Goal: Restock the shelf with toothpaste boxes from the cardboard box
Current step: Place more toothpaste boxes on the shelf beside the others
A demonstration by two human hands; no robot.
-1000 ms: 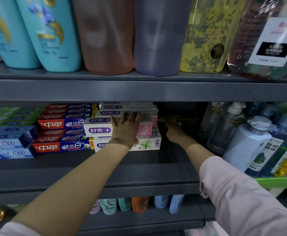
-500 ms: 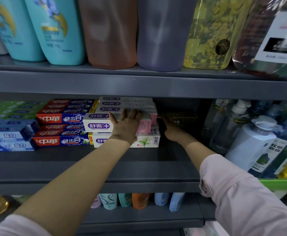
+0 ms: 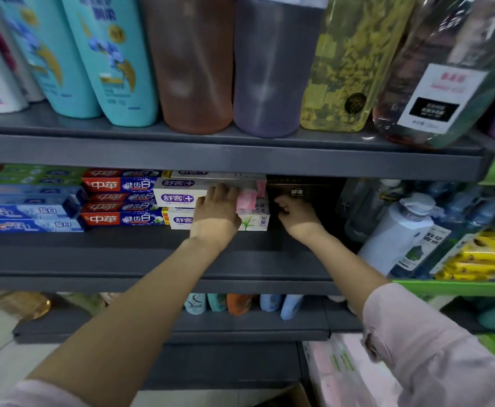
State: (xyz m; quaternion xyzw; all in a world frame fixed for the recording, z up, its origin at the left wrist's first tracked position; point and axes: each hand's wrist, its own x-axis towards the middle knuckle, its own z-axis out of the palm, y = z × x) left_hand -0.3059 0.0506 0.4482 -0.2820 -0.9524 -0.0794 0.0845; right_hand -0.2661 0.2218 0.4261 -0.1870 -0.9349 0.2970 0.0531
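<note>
A dark grey metal shelf unit fills the view, its middle shelf lit from the front and falling into shadow at the back. On it, stacks of toothpaste boxes lie flat with their long faces outward: blue ones at the far left, red and blue ones next, then a white stack with purple print. The left hand lies flat against the front of that white stack, fingers straight and slightly spread, touching the upper box beside its pink end. Just to the right, in the dark gap, the right hand has its fingers curled round the end of a black toothpaste box. Tall bottles stand on the upper shelf, pump bottles and yellow packs to the right, and a corner of the cardboard box shows at the bottom edge
</note>
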